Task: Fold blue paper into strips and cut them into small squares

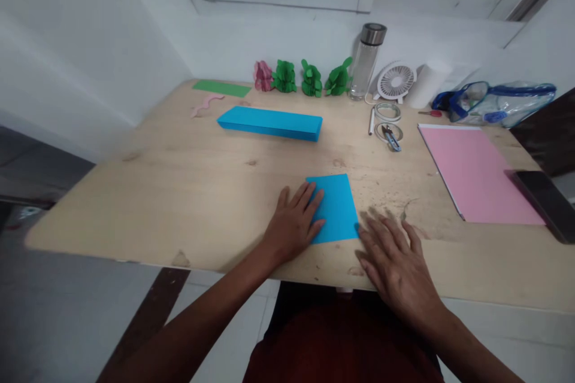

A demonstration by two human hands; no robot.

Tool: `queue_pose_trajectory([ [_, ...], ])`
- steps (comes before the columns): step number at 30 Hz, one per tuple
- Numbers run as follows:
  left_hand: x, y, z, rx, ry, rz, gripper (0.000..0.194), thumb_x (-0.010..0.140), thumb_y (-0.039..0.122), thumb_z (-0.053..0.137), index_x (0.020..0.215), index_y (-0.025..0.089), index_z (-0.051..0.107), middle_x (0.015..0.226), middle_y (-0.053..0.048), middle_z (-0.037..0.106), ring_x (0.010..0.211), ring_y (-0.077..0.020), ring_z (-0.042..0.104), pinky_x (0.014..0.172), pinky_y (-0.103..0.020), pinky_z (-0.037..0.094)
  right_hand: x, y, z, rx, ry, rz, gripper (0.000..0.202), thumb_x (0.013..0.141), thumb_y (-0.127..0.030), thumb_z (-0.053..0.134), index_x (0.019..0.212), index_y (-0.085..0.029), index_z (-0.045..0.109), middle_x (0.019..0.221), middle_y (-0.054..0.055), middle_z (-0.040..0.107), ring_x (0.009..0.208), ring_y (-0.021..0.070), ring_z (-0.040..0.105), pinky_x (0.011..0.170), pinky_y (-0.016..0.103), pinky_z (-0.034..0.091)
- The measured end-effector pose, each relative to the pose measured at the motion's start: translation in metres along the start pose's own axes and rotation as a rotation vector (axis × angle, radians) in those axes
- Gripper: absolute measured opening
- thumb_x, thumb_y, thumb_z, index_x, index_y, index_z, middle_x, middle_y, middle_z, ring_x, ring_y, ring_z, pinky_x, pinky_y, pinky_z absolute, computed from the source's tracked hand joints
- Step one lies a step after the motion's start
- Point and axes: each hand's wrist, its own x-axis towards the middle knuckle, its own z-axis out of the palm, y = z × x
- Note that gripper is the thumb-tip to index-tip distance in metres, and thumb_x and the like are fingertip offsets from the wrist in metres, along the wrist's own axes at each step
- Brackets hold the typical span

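A blue sheet of paper [336,209], roughly square, lies flat on the wooden table [179,191] close to its front edge. My left hand [294,218] rests on the paper's left side with fingers spread. Touching or just beside the lower right corner of the paper, my right hand [395,257] lies palm down, its fingers stretched out. Neither hand grips anything. Farther back is a stack of blue paper strips or folded paper [272,122].
Green paper figures [284,76] and a pink one [263,75] line the wall beside a glass bottle [366,63] and a small fan [396,81]. Snips [390,137] lie on tape rolls [387,112]. Pink paper [480,173], a phone [545,203] and a clear pouch [503,102] occupy the right.
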Motion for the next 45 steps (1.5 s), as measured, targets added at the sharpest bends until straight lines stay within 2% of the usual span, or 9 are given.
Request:
queue_pose_trajectory([
  [3, -0.009, 0.002, -0.01, -0.053, 0.033, 0.063, 0.049, 0.095, 0.04, 0.04, 0.138, 0.018, 0.045, 0.146, -0.014, 0.043, 0.139, -0.0319, 0.031, 0.11, -0.059, 0.02, 0.016, 0.001, 0.005, 0.066, 0.002, -0.107, 0.042, 0.094, -0.027, 0.048, 0.135, -0.019, 0.05, 0.14, 0.01, 0.052, 0.135, 0.0282, 0.038, 0.11, 0.055, 0.027],
  [8, -0.028, 0.006, -0.023, -0.137, -0.035, 0.139, 0.052, 0.086, 0.052, 0.055, 0.127, 0.02, 0.056, 0.139, -0.012, 0.052, 0.131, -0.0303, 0.043, 0.108, -0.052, 0.033, 0.034, 0.009, 0.015, 0.119, 0.035, -0.268, 0.038, 0.092, -0.026, 0.053, 0.127, -0.013, 0.058, 0.126, 0.012, 0.063, 0.121, 0.027, 0.053, 0.108, 0.051, 0.035],
  [16, -0.031, 0.007, -0.017, -0.04, 0.179, 0.252, 0.022, 0.092, 0.022, 0.05, 0.106, 0.017, 0.066, 0.114, -0.011, 0.068, 0.109, -0.0232, 0.063, 0.096, -0.044, 0.05, 0.049, 0.024, 0.014, 0.08, 0.08, -0.406, 0.028, 0.094, -0.023, 0.051, 0.117, -0.014, 0.064, 0.114, 0.01, 0.068, 0.105, 0.0225, 0.062, 0.095, 0.043, 0.047],
  [20, -0.03, 0.007, -0.018, -0.013, 0.215, 0.292, 0.021, 0.093, 0.019, 0.047, 0.101, 0.016, 0.066, 0.108, -0.011, 0.07, 0.103, -0.0221, 0.066, 0.085, -0.039, 0.056, 0.05, 0.026, 0.016, 0.057, 0.11, -0.459, 0.026, 0.094, -0.023, 0.051, 0.113, -0.013, 0.066, 0.108, 0.011, 0.07, 0.1, 0.0225, 0.063, 0.091, 0.044, 0.049],
  [26, -0.03, 0.007, -0.023, -0.043, 0.173, 0.292, 0.022, 0.092, 0.025, 0.05, 0.107, 0.016, 0.064, 0.108, -0.01, 0.07, 0.104, -0.0233, 0.065, 0.084, -0.039, 0.056, 0.049, 0.029, 0.017, 0.083, 0.154, -0.557, 0.022, 0.092, -0.009, 0.047, 0.099, -0.011, 0.067, 0.101, 0.011, 0.071, 0.091, 0.02, 0.064, 0.082, 0.038, 0.05],
  [31, -0.03, 0.009, -0.022, -0.179, 0.274, 0.204, 0.017, 0.093, 0.019, 0.048, 0.096, 0.017, 0.065, 0.107, -0.008, 0.071, 0.103, -0.0205, 0.066, 0.084, -0.036, 0.056, 0.045, 0.024, -0.001, 0.239, 0.163, -0.458, 0.016, 0.092, -0.011, 0.049, 0.097, -0.014, 0.064, 0.086, 0.006, 0.07, 0.076, 0.0162, 0.063, 0.074, 0.033, 0.05],
  [37, -0.038, 0.019, -0.037, -0.462, 0.241, 0.017, 0.02, 0.096, 0.022, 0.043, 0.097, 0.02, 0.063, 0.096, -0.004, 0.072, 0.09, -0.0159, 0.067, 0.081, -0.032, 0.056, 0.023, 0.021, -0.008, 0.579, -0.017, -0.224, 0.03, 0.091, -0.032, 0.055, 0.118, -0.02, 0.056, 0.1, 0.008, 0.069, 0.091, 0.0205, 0.065, 0.079, 0.036, 0.052],
  [40, -0.041, 0.022, -0.042, -0.509, 0.19, -0.064, 0.02, 0.094, 0.026, 0.045, 0.1, 0.022, 0.064, 0.101, -0.006, 0.069, 0.099, -0.0189, 0.064, 0.084, -0.036, 0.055, 0.016, 0.02, 0.0, 0.735, -0.04, -0.014, 0.018, 0.094, -0.03, 0.048, 0.102, -0.023, 0.062, 0.091, 0.005, 0.069, 0.085, 0.0182, 0.065, 0.074, 0.032, 0.053],
  [45, -0.038, 0.019, -0.03, -0.475, 0.154, -0.061, 0.021, 0.092, 0.028, 0.05, 0.107, 0.023, 0.065, 0.107, -0.005, 0.069, 0.106, -0.02, 0.061, 0.089, -0.038, 0.053, 0.012, 0.011, 0.007, 0.8, -0.058, 0.187, 0.024, 0.095, -0.033, 0.046, 0.078, -0.023, 0.059, 0.066, -0.001, 0.059, 0.062, 0.0137, 0.058, 0.057, 0.026, 0.048],
])
